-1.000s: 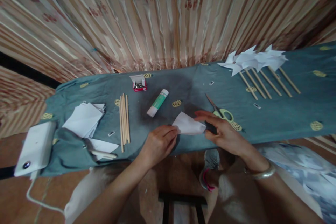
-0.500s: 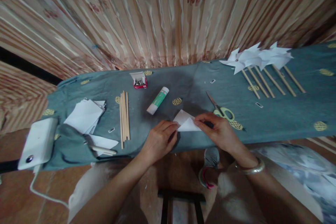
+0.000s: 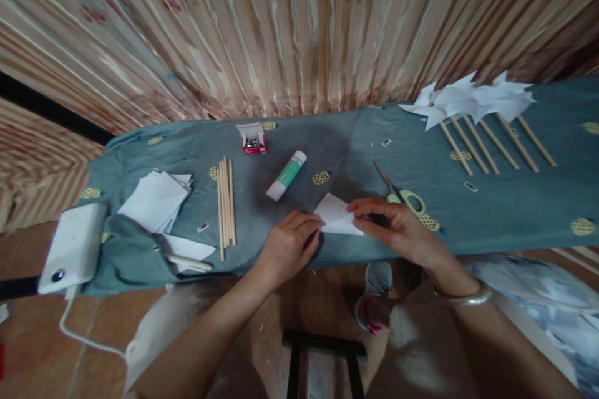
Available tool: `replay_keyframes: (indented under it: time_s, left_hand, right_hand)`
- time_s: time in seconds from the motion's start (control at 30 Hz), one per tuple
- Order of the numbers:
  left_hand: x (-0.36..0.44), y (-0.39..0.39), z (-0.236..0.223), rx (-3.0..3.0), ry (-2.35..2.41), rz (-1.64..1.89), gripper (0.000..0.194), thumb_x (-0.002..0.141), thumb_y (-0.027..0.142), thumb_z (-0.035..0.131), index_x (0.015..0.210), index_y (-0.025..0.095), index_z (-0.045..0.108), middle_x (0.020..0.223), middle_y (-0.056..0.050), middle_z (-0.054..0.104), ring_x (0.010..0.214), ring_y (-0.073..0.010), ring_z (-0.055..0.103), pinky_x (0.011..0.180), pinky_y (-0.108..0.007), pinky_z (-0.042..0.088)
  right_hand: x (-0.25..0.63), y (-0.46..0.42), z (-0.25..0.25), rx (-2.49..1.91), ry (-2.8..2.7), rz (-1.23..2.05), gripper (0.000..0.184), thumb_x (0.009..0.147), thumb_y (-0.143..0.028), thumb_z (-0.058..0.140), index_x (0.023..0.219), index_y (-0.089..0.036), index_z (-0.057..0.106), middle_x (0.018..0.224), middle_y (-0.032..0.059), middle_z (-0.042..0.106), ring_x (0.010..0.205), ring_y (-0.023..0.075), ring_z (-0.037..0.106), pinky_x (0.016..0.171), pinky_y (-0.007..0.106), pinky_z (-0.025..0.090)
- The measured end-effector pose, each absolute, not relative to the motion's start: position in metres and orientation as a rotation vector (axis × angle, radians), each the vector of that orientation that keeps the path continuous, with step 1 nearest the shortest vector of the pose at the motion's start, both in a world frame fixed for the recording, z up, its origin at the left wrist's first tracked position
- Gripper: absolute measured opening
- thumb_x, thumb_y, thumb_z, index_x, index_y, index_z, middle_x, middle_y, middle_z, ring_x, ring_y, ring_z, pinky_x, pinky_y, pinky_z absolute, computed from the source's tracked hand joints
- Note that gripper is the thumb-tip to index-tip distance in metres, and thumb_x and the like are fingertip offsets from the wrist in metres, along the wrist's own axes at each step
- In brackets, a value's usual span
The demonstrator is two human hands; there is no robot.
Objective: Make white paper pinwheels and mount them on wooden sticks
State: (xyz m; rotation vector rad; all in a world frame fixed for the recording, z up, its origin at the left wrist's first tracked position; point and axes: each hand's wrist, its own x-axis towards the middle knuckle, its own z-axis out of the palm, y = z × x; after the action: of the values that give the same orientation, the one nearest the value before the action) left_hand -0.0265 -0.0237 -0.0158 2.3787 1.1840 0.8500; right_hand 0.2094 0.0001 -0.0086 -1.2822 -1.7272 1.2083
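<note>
Folded white paper (image 3: 331, 212) lies near the front edge of the cloth-covered worktop (image 3: 349, 149), between the two hands. The left hand (image 3: 291, 243) pinches its left corner; the right hand (image 3: 395, 226), thumb and forefinger slightly parted, meets its right side, though whether it grips cannot be told. The step in hand appears to be folding; the next move would call for aligned edges and firm pressure along the crease. One corner points away from the person; the long axis runs left to right.

table (image 3: 349, 146): sticks (image 3: 226, 202) left | glue stick (image 3: 286, 176) behind-left of central paper (image 3: 333, 213) | scissors (image 3: 394, 192) right | pinwheels (image 3: 468, 103) far right
</note>
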Motion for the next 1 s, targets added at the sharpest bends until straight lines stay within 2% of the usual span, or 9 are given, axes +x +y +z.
replay_keyframes:
  time_s: [0.17,0.23,0.33,0.5,0.77,1.0]
  left_hand:
    - [-0.026,-0.025,-0.016,2.343,1.250,0.803,0.034,0.093,0.023,0.052,0.127,0.016,0.053,0.100,-0.008,0.069,0.090,-0.0195,0.066,0.080,-0.035,0.057]
    - [-0.025,-0.025,-0.016,2.357,1.226,0.790,0.037,0.094,0.024,0.051,0.131,0.017,0.051,0.101,-0.008,0.069,0.091,-0.0196,0.065,0.081,-0.035,0.057]
    - [-0.024,-0.025,-0.018,2.325,1.171,0.824,0.031,0.095,0.021,0.050,0.125,0.018,0.057,0.106,-0.008,0.069,0.096,-0.0188,0.064,0.085,-0.034,0.056]
    - [-0.023,-0.023,-0.022,2.230,1.163,0.891,0.025,0.093,0.018,0.053,0.114,0.020,0.066,0.098,-0.007,0.070,0.093,-0.0177,0.065,0.082,-0.033,0.057]
    - [-0.023,-0.023,-0.023,2.214,1.218,0.905,0.024,0.093,0.018,0.053,0.113,0.019,0.067,0.095,-0.007,0.069,0.090,-0.0177,0.067,0.080,-0.031,0.058]
    - [-0.022,-0.024,-0.023,2.232,1.242,0.895,0.023,0.093,0.018,0.052,0.112,0.018,0.066,0.096,-0.007,0.068,0.090,-0.0175,0.067,0.081,-0.031,0.058]
  right_hand:
    - [0.197,0.008,-0.008,-1.333,-1.783,1.042,0.008,0.083,-0.029,0.061,0.081,-0.023,0.066,0.108,0.0072,0.071,0.103,0.0238,0.065,0.094,0.041,0.048]
    - [0.191,0.013,-0.008,-1.340,-1.816,0.985,0.006,0.082,-0.026,0.060,0.079,-0.023,0.064,0.110,0.0077,0.070,0.106,0.0247,0.064,0.095,0.042,0.048]
    - [0.184,0.020,-0.008,-1.346,-1.866,0.930,0.006,0.081,-0.023,0.059,0.077,-0.023,0.064,0.110,0.0088,0.070,0.108,0.0261,0.063,0.096,0.044,0.047]
    - [0.185,0.022,-0.009,-1.362,-1.909,0.916,0.007,0.080,-0.022,0.061,0.078,-0.022,0.067,0.115,0.0100,0.069,0.110,0.0269,0.063,0.098,0.047,0.046]
    - [0.203,0.012,-0.014,-1.390,-1.879,0.964,0.008,0.078,-0.031,0.069,0.077,-0.023,0.071,0.120,0.0099,0.067,0.115,0.0277,0.061,0.099,0.047,0.046]
    - [0.209,0.010,-0.013,-1.386,-1.865,1.082,0.011,0.080,-0.031,0.066,0.076,-0.023,0.073,0.125,0.0100,0.065,0.121,0.0280,0.058,0.104,0.049,0.041]
